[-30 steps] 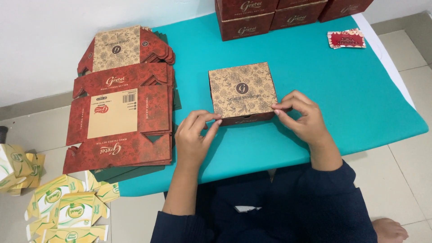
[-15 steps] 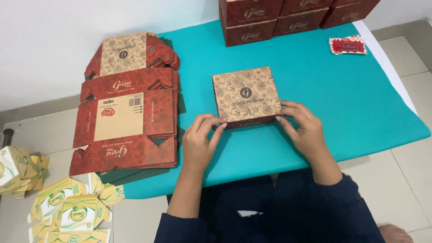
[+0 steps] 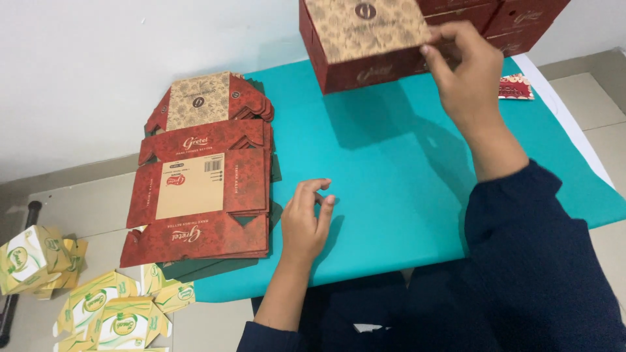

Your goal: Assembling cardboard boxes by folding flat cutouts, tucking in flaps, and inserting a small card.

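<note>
Two hands: working apart above a smooth teal mat (image 3: 391, 169).
Right hand (image 3: 466, 78): raised, fingers clamped on a folded cardboard box (image 3: 365, 39), dark red walls, tan patterned lid.
Left hand (image 3: 308, 221): loosely curled, empty, resting on the mat.
Beside left hand: stack of flat box blanks (image 3: 202, 195), matte red card.

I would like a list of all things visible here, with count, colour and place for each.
folded box: one, red with tan top, held up at top
flat boxes: a pile, red and tan, left on the mat
stacked boxes: several, red, top right
mat: one, teal, centre
small pack: one, red, right on the mat
yellow cartons: several, yellow-green, floor at lower left
left hand: empty, resting on the mat
right hand: holding the folded box
</note>
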